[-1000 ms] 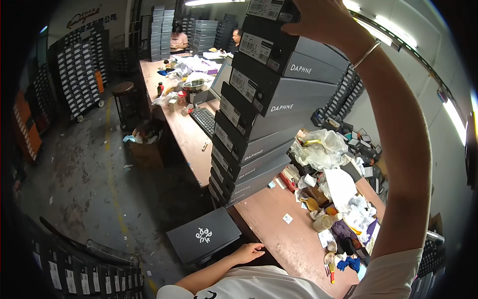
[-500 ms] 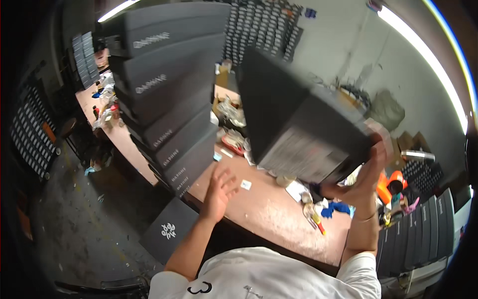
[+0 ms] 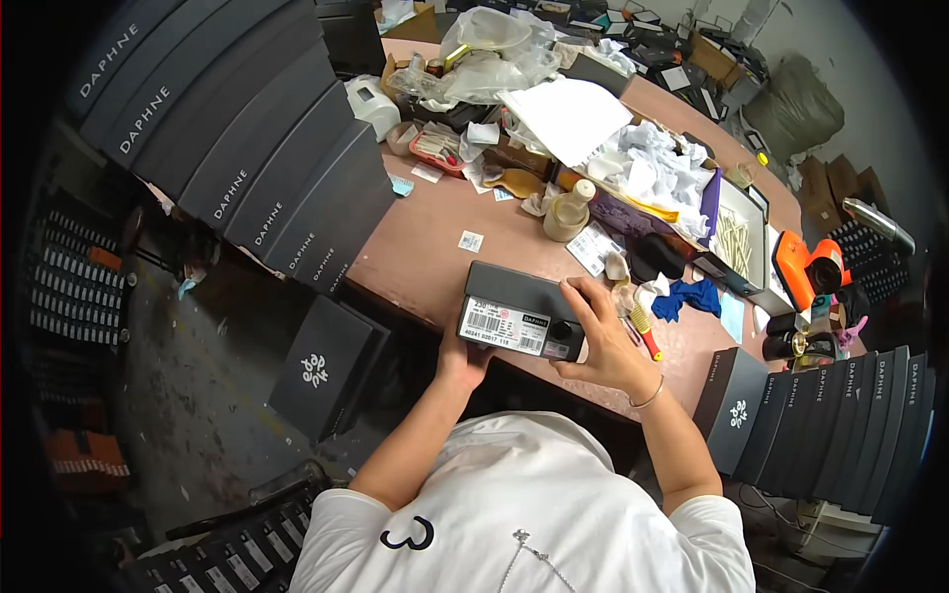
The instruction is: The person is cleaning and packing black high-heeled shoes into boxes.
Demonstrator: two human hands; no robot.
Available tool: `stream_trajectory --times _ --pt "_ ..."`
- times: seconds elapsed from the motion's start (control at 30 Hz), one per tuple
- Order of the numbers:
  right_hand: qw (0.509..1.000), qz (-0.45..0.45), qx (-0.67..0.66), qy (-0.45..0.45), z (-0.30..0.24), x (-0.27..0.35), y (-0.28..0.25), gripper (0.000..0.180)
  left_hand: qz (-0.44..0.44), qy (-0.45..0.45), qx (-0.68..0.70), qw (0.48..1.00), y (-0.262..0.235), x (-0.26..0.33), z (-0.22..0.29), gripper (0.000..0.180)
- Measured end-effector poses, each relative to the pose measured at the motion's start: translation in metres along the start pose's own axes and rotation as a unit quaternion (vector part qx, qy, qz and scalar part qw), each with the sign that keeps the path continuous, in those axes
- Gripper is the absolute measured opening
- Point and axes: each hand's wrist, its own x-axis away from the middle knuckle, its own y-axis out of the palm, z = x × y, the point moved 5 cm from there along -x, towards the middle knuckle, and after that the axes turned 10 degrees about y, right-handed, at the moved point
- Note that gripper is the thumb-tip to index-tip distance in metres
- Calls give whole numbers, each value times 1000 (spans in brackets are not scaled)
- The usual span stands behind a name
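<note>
A dark grey shoebox [image 3: 514, 282] is held level over the near edge of the table, its end with a white printed label facing me. My left hand [image 3: 463, 360] supports it from beneath at the left corner; most of those fingers are hidden under the box. My right hand [image 3: 605, 341] grips the right end, thumb near the bottom and fingers along the upper edge. The lid looks closed. A small white paper tag [image 3: 471, 241] lies on the table behind the box.
Tall stacked shoeboxes [image 3: 227, 148] rise on the left, with another box [image 3: 326, 368] lower down. More shoeboxes [image 3: 840, 425] stand in a row at right. The pink tabletop [image 3: 415, 237] carries a glue bottle [image 3: 568, 212], a brush [image 3: 643, 326], crumpled paper [image 3: 657, 168] and an orange heat gun [image 3: 796, 267].
The shoebox has come down from a raised, tilted position in my right hand to the table's front edge. My left hand has moved from free with spread fingers to holding its underside.
</note>
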Motion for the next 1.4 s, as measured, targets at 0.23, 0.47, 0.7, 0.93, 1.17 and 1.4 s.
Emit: stream_trajectory --times 0.23,0.47,0.7,0.93,1.17,1.4 --pt "1000 -14 -12 19 -7 -7 2 92 30 22 -72 997 -10 2 10 41" --pt "999 -24 -6 30 -3 -1 4 95 -89 163 -256 949 1 4 66 64" --pt "1000 -23 -5 7 -9 8 8 95 -186 43 -230 954 39 5 58 69" --pt "998 -28 9 -50 -16 21 13 96 -170 -113 -143 968 34 1 38 60" --pt "986 -54 72 -143 -75 31 4 90 -163 -54 -137 976 24 70 69 57" --pt "954 -44 93 -281 -184 20 22 89 -116 41 -102 987 -9 164 161 55"
